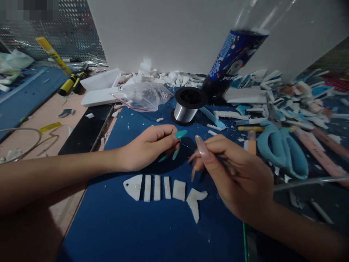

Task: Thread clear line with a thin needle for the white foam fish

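My left hand (148, 145) and my right hand (231, 171) meet over a blue cutting mat (152, 225), fingers pinched. A very thin thread or wire (188, 146) seems stretched between the two pinches. Just below them lies a white fish shape cut into several pieces (163, 189), head at the left, tail at the right. A spool of clear line (188, 105) stands just beyond the hands.
A dark cola bottle (234, 58) stands behind the spool. Blue-handled scissors (283, 149), pens and foam offcuts (286, 98) crowd the right side. A clear zip bag (144, 96) and white foam scraps (163, 78) lie at the back; yellow-black tools (71, 83) at left.
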A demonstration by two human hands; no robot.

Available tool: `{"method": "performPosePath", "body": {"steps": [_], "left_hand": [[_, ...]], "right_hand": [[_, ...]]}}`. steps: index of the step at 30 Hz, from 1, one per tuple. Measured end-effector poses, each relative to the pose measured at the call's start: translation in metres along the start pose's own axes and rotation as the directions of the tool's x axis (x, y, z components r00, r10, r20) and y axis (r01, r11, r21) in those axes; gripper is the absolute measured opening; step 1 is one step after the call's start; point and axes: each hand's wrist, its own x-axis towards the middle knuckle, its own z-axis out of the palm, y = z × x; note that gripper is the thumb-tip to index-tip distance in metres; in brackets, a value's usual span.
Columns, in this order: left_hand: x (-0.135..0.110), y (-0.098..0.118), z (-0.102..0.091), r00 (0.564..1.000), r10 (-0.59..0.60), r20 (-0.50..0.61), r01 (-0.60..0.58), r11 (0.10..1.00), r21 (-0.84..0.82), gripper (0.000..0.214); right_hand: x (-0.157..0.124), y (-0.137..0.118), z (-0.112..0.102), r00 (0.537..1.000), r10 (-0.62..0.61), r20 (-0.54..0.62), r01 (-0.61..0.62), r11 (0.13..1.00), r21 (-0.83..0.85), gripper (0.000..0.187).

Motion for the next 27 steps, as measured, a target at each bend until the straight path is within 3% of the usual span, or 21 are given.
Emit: {"method": "performPosePath", "body": {"steps": [18,27], "left_hand": [[-0.0015,-0.0008,0.0002,0.998,0.042,0.041,-0.042,0.999,-0.007,0.025],[-0.0061,0.0012,0.0024,0.995,0.091,0.05,-0.096,0.99,0.102,0.02]], "right_hand": [[0.0027,-0.0031,0.0007,0.998,0.06,0.009,-0.059,0.995,-0.086,0.024],[0.003,-0.002,0.0015,1.0,0.015,-0.009,-0.016,0.999,-0.047,0.022]]}}
